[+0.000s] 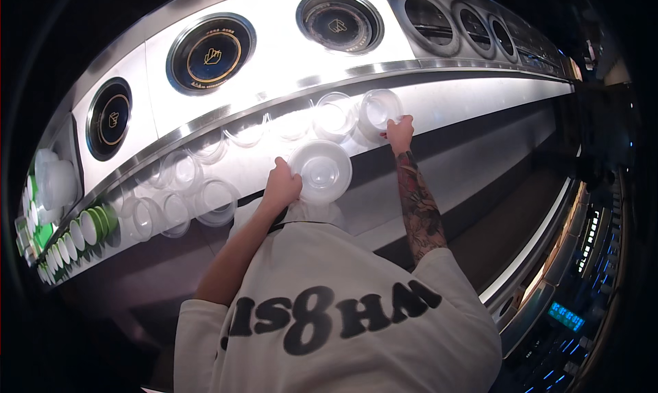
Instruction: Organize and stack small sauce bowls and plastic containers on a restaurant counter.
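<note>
My left hand grips the left rim of a stack of round translucent plastic bowls, held over the front edge of the lit white shelf. My right hand pinches the lower right rim of a clear plastic bowl on that shelf. Just left of it stands another clear bowl. Further left, more clear bowls stand in two uneven rows, some washed out by glare. White bowls with green outsides line the shelf's far left end.
Beyond the shelf runs a raised white counter with a steel edge and round black glass plates. Open round steel-rimmed wells follow at right. Stacked translucent containers stand at far left. Dark shelving lies below.
</note>
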A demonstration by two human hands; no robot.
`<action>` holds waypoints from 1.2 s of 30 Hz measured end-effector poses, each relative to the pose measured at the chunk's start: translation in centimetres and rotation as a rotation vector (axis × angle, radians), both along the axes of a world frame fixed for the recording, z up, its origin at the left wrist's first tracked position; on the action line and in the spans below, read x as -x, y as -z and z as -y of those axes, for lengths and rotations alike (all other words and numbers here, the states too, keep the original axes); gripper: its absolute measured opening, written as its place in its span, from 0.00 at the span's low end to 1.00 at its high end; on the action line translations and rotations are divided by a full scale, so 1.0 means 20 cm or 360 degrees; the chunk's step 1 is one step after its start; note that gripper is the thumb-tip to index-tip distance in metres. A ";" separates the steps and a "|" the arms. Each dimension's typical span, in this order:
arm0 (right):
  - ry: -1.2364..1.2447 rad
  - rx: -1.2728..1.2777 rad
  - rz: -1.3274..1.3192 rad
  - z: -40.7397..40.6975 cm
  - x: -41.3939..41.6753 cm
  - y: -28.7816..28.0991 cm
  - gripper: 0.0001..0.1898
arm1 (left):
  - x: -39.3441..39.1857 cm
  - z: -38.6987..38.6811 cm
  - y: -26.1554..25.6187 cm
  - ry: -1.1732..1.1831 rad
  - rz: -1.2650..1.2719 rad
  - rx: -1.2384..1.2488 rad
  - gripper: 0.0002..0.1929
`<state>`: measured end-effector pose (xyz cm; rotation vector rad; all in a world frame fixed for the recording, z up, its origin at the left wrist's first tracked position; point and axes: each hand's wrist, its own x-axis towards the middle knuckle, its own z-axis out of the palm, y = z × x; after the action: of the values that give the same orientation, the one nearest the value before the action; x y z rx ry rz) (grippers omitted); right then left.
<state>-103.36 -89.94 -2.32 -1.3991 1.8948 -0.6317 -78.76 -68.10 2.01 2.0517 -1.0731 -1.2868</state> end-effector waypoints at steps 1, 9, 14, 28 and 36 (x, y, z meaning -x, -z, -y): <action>-0.0023 -0.0006 -0.0001 0.00 0.00 -0.01 0.18 | -0.02 -0.01 0.02 -0.0014 0.0048 -0.0022 0.14; -0.0037 -0.0025 0.0075 -0.02 -0.02 -0.01 0.18 | -0.15 -0.08 0.04 -0.0163 0.0163 -0.0025 0.14; 0.0047 -0.0095 0.0390 -0.06 -0.04 0.04 0.22 | -0.23 -0.13 -0.02 -0.0299 0.0290 -0.0092 0.13; -0.0031 -0.0102 0.0470 -0.05 -0.04 0.09 0.18 | -0.51 -0.27 -0.23 -0.0745 0.0074 -0.0070 0.15; -0.0092 -0.0127 0.0435 -0.03 -0.06 0.11 0.18 | -0.25 -0.15 -0.23 -0.0374 -0.0363 -0.0061 0.16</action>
<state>-102.16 -89.31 -4.47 -1.2437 1.6407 -0.6745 -73.74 -65.11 6.56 1.9343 -0.6891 -1.3862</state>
